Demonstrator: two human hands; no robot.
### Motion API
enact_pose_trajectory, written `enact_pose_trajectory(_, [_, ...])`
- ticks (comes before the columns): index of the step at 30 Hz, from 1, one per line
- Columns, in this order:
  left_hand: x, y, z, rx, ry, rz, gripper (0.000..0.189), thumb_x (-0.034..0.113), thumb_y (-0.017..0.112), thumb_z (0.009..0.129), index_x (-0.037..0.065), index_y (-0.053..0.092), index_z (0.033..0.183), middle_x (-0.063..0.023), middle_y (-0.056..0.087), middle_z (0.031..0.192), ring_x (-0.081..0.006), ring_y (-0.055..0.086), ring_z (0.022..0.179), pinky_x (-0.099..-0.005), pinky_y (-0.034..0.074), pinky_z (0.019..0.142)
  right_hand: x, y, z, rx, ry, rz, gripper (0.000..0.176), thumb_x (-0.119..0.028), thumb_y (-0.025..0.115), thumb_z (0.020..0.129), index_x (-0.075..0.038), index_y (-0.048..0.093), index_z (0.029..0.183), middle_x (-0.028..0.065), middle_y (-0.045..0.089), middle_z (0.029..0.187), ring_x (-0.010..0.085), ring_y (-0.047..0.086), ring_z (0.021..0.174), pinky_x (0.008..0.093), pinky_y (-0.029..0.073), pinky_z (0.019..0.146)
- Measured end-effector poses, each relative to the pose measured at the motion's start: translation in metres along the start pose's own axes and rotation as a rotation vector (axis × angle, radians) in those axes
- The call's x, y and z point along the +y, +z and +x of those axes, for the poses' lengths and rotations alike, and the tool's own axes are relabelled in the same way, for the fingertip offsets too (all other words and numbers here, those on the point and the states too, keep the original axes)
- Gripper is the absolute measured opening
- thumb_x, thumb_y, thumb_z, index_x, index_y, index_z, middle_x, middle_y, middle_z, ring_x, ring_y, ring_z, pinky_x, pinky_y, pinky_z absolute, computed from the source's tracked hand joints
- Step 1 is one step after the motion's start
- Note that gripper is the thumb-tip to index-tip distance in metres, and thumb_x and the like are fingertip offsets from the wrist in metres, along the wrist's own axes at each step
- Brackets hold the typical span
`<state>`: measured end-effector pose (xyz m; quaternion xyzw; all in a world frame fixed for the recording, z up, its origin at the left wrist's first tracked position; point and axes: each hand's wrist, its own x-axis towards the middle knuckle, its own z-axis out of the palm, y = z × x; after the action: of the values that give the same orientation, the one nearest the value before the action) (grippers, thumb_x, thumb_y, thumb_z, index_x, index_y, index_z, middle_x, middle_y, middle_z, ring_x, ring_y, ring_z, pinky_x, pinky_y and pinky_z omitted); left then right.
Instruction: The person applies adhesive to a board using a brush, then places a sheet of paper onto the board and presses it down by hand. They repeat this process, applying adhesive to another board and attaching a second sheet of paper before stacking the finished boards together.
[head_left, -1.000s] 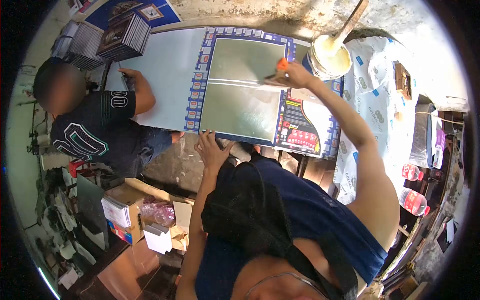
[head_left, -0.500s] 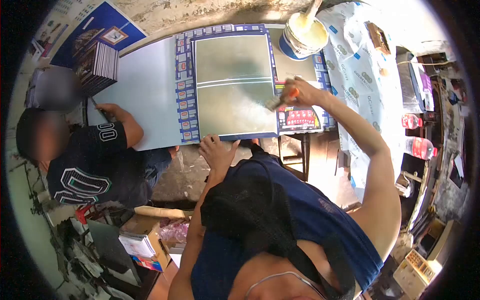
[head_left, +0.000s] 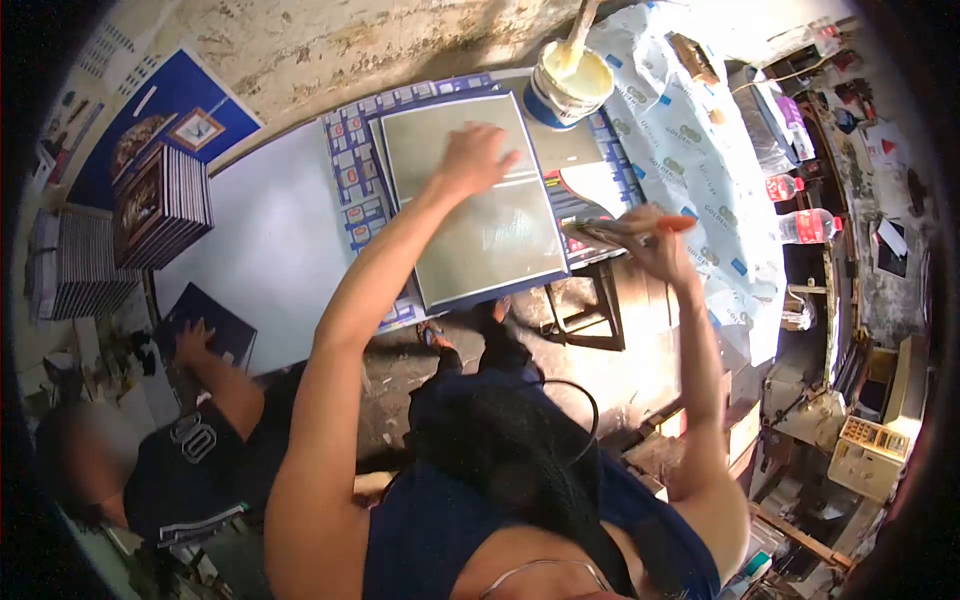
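Note:
My right hand (head_left: pixel 655 242) grips a paintbrush (head_left: pixel 598 233) with an orange handle end, held off the right edge of the board with its bristles pointing left. Over the upper half of the board hangs my left hand (head_left: pixel 475 160), fingers apart and holding nothing. The board (head_left: pixel 490 240) has a grey-beige face, white border lines and a dark blue edge; its lower part shines as if wet. Under it lie printed sheets with a blue pattern (head_left: pixel 350 180). A bucket of cream-coloured paste (head_left: pixel 568 95), with a stick standing in it, is behind the board's right corner.
At left, a person (head_left: pixel 205 440) rests a hand on a dark blue panel (head_left: pixel 210 325) on the white tabletop (head_left: pixel 270 220). Stacked panels (head_left: pixel 165 210) stand behind. Printed plastic wrap (head_left: pixel 690 170) covers the right side, beside red-labelled bottles (head_left: pixel 808 226). A stool (head_left: pixel 590 310) is below.
My left hand has gone from the board's near edge to over its upper half. The brush has moved right, off the board. The other person now touches a dark panel; my view has shifted.

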<state>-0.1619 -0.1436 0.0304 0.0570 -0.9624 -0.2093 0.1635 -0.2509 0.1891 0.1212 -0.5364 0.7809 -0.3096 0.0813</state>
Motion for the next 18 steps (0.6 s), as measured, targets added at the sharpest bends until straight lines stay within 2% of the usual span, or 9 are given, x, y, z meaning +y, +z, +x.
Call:
enact_pose_trajectory(2, [0.021,0.037,0.042,-0.26,0.179,0.076,0.053,0.054,0.05,0.091,0.005,0.067,0.103,-0.0155,0.067,0.099,-0.0317,0.056,0.112,-0.0541,0.038,0.099,-0.025,0.006,-0.021,0.168,0.374,-0.021,0.024,-0.016,0.072,0.085,-0.002,0.067,0.104,0.0134,0.066,0.098,0.026,0.062,0.091,0.0358,0.048,0.083])
enact_pose_trajectory(4, [0.028,0.092,0.067,-0.371,0.305,0.196,0.064,0.062,0.041,0.091,0.006,0.071,0.101,-0.0153,0.068,0.101,-0.0314,0.054,0.116,-0.0621,0.027,0.105,-0.018,0.015,-0.057,0.334,0.456,-0.047,0.026,-0.017,0.069,0.089,0.0,0.065,0.108,0.0111,0.065,0.1,0.022,0.062,0.092,0.0332,0.046,0.084])
enact_pose_trajectory(8, [0.018,0.128,0.112,-0.507,0.334,0.466,0.078,0.07,0.03,0.09,0.006,0.075,0.097,-0.0156,0.069,0.104,-0.0332,0.052,0.118,-0.0677,0.009,0.111,-0.031,0.037,-0.133,1.033,0.682,0.502,0.039,-0.023,0.063,0.093,0.003,0.06,0.123,0.0061,0.065,0.114,0.022,0.06,0.099,0.035,0.045,0.087])
enact_pose_trajectory(10, [0.006,0.126,0.129,-0.553,0.304,0.519,0.08,0.071,0.028,0.09,0.007,0.076,0.096,-0.0159,0.069,0.104,-0.0335,0.052,0.119,-0.0673,0.004,0.112,-0.024,0.047,-0.195,1.408,0.682,0.999,0.04,-0.028,0.064,0.093,-0.002,0.06,0.124,0.006,0.063,0.118,0.0199,0.059,0.096,0.0322,0.045,0.079])
enact_pose_trajectory(12, [-0.007,0.11,0.141,-0.553,0.288,0.555,0.08,0.071,0.028,0.09,0.007,0.076,0.096,-0.0159,0.069,0.102,-0.033,0.052,0.118,-0.0665,0.002,0.113,-0.048,0.051,-0.239,1.625,0.813,1.217,0.04,-0.033,0.06,0.095,-0.004,0.059,0.122,0.0052,0.065,0.107,0.0157,0.057,0.083,0.0297,0.042,0.071])
enact_pose_trajectory(14, [-0.015,0.101,0.144,-0.567,0.289,0.56,0.077,0.071,0.031,0.089,0.009,0.074,0.104,-0.0133,0.069,0.108,-0.0306,0.051,0.122,-0.0653,0.0,0.114,-0.038,0.067,-0.313,1.574,0.61,1.404,0.033,-0.039,0.06,0.094,-0.018,0.06,0.12,0.0068,0.068,0.097,0.0151,0.059,0.076,0.0297,0.039,0.067])
enact_pose_trajectory(15, [-0.019,0.096,0.146,-0.567,0.281,0.564,0.076,0.07,0.032,0.089,0.01,0.073,0.108,-0.0119,0.069,0.112,-0.0295,0.05,0.124,-0.0646,-0.001,0.114,-0.023,0.073,-0.353,1.313,0.395,1.51,0.034,-0.039,0.059,0.095,-0.017,0.06,0.121,0.0053,0.067,0.087,0.0144,0.057,0.071,0.0305,0.039,0.066])
enact_pose_trajectory(16, [-0.025,0.094,0.148,-0.553,0.289,0.545,0.076,0.07,0.031,0.089,0.009,0.074,0.103,-0.0123,0.069,0.108,-0.0302,0.051,0.122,-0.0655,0.001,0.113,-0.024,0.069,-0.354,1.214,0.306,1.54,0.03,-0.036,0.056,0.097,-0.017,0.06,0.121,0.0051,0.065,0.086,0.0145,0.056,0.073,0.0306,0.038,0.066])
enact_pose_trajectory(18, [-0.041,0.091,0.142,-0.535,0.294,0.508,0.079,0.071,0.03,0.09,0.007,0.076,0.094,-0.0129,0.069,0.1,-0.0317,0.051,0.119,-0.0672,0.006,0.112,-0.019,0.062,-0.349,1.245,0.209,1.549,0.05,-0.035,0.055,0.097,-0.007,0.05,0.138,0.0129,0.066,0.112,0.0182,0.06,0.09,0.0337,0.042,0.077])
